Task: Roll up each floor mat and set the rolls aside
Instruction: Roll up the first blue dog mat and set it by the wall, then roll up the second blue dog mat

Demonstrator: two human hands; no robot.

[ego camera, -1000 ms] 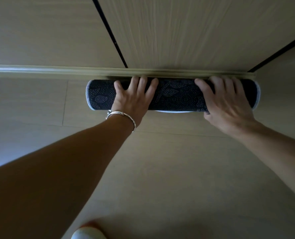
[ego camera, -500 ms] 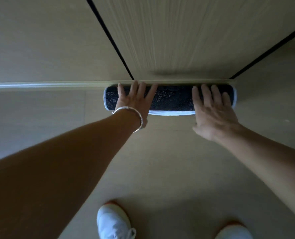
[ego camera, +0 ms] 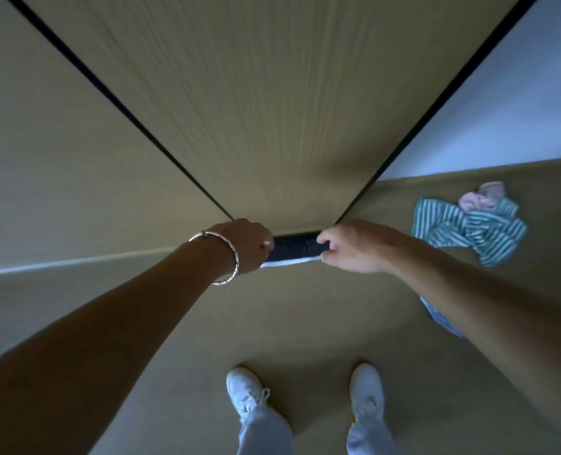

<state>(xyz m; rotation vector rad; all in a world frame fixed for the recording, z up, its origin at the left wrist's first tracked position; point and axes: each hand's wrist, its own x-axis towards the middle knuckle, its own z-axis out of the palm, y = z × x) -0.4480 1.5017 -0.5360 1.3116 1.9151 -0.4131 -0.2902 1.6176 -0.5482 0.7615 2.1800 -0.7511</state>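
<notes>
- I'm gripping the rolled mat with both hands, one on each end; only its short dark middle is showing between them.
- My left hand is curling over the roll's left part, knuckles up. The fingertips are hiding behind the hand, so I can't tell how far round they're going.
- My right hand is closing on the right part, with the thumb on the near side and the fingers bending over the top.
- The roll is lying crosswise at the foot of the wood panel. Whether it's resting on the floor or hanging just above it, I can't tell.
- The mat's white edge is peeking out along the near underside.
- A silver bangle is sitting on my left wrist.
- My white shoes are standing behind the roll, well apart from it.
- A striped green-white cloth is lying crumpled on the floor to my right, with a pink item touching its far edge.
- A blue fabric is showing under my right forearm.
</notes>
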